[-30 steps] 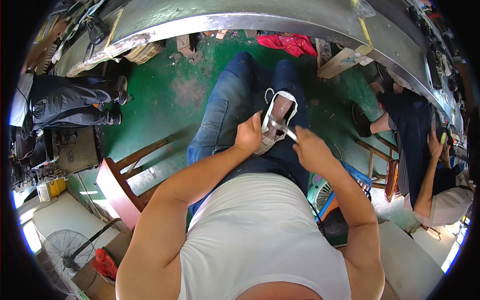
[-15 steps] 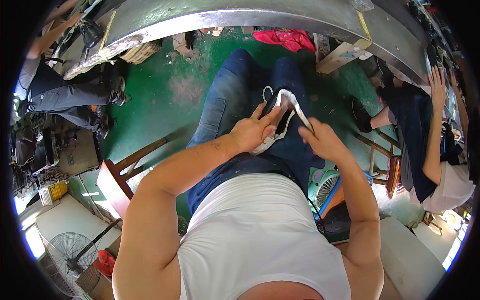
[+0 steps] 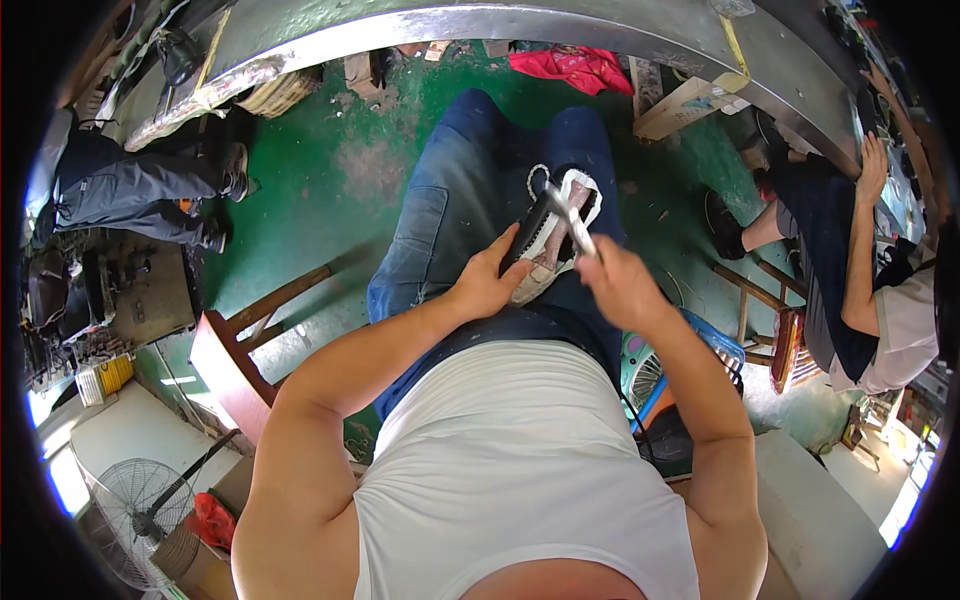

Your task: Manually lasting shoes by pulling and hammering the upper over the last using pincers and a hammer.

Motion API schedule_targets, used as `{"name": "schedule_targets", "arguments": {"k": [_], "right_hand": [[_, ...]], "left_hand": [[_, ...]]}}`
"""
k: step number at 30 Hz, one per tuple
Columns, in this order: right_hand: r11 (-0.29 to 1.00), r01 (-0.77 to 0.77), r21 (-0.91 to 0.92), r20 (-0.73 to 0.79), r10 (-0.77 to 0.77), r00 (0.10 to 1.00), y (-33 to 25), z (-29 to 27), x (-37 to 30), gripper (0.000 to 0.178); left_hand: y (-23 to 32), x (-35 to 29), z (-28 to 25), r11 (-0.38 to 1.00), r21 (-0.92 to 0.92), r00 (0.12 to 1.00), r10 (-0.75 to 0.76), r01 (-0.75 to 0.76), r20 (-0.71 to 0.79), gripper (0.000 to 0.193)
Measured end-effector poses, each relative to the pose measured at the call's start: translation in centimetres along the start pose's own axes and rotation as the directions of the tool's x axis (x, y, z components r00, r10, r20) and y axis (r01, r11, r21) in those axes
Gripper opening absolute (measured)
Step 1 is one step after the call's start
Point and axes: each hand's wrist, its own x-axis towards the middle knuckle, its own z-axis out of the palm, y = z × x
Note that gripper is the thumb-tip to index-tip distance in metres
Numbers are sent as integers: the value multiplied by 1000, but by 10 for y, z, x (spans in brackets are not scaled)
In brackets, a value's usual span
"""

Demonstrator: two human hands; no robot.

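Blk/wht shoe (image 3: 553, 245) on lap (image 3: 435, 220), approx 1–2 o'clock from view ctr, w/ L hand (image 3: 488, 275) gripping its 8 o'clock side & R hand (image 3: 615, 280) clenched round hammer (image 3: 574, 224) at 4 o'clock, hammer's head over shoe, contact unclear.

- Underfoot, a green painted floor (image 3: 320, 205), scuffed to a dull brownish patch and glossy where light falls.
- Across the top, a long grey workbench (image 3: 520, 18) with a shiny metal edge, bent by the lens.
- At left, a pink-topped seat (image 3: 228, 375) on wooden legs; at right, a wooden stool (image 3: 787, 345), reddish brown.
- Lower left, a white tabletop (image 3: 140, 450) near a wire-caged fan (image 3: 145, 525).
- Lower right, a pale flat surface (image 3: 820, 495).
- At both side rims, bright white glare (image 3: 65, 480).
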Motion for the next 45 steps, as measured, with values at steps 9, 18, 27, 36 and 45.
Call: {"name": "schedule_targets", "arguments": {"k": [9,18,27,36,45], "right_hand": [[963,147,-227,75,-134,988,4,24,-22,35],[898,-243,366,-34,274,961,26,-7,-48,35],[679,-314,663,95,339,936,30,-9,-59,22],[897,-385,215,376,288,881,9,-26,-31,22],[726,-655,211,685,368,629,-2,-76,19,30]], "left_hand": [[10,2,-12,996,85,972,-48,29,228,106],[98,11,-71,933,71,906,359,-353,-223,52],[50,103,-23,941,-289,947,-82,177,311,72],[44,43,-6,866,474,947,269,-159,-174,21],[58,35,5,791,571,931,345,-218,-123,27]]}}
